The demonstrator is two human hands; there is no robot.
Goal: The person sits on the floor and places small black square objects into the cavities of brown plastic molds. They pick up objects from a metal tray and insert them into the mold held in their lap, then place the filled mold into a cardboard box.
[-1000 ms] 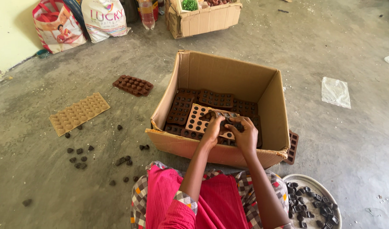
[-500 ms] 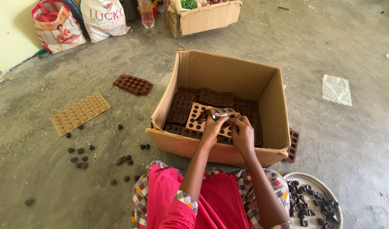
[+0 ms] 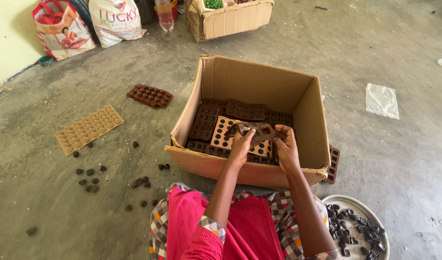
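Note:
An open cardboard box (image 3: 216, 82) stands on the concrete floor in front of me, filled with several brown chocolate moulds (image 3: 245, 110) and a light tan one (image 3: 222, 135). Both hands reach inside it. My left hand (image 3: 241, 144) and my right hand (image 3: 284, 147) together grip a brown flexible mould (image 3: 253, 129), which is bent and lifted a little above the stack. My pink skirt and checked cloth fill the bottom of the view.
A tan mould (image 3: 87, 128) and a brown mould (image 3: 150, 95) lie on the floor at left, with several loose dark chocolates (image 3: 88, 179) scattered nearby. A metal plate (image 3: 370, 212) of chocolates sits at lower right. Bags (image 3: 116, 20) and another carton (image 3: 230, 17) stand at the back.
My hands have raised the brown mould off the stack and flexed it; the box and the floor items have not moved.

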